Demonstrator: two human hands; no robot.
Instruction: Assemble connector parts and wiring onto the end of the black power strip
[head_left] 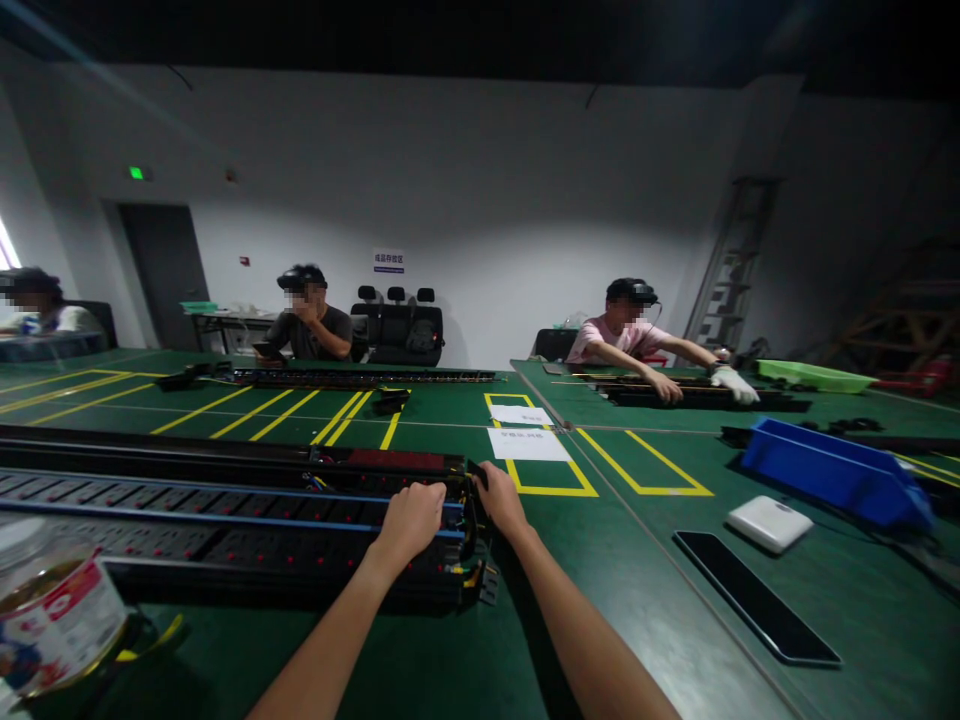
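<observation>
Several long black power strips [285, 552], with rows of sockets and small red dots, lie side by side on the green table [600, 620]. My left hand [411, 518] is closed over the strips near their right end; its fingertips are partly hidden. Right at that end, my right hand [501, 500] grips a black end piece [475, 472] between thumb and fingers. Thin coloured wires [469, 575] and a black bracket [488, 585] stick out of the nearer strip's end.
A jar [60, 620] stands at the near left. To the right lie a phone [754, 595], a white box [769, 523] and a blue bin [832, 470]. Paper sheets [529, 444] lie beyond my hands. Across the table, a person [622, 335] handles black strips; others sit further left.
</observation>
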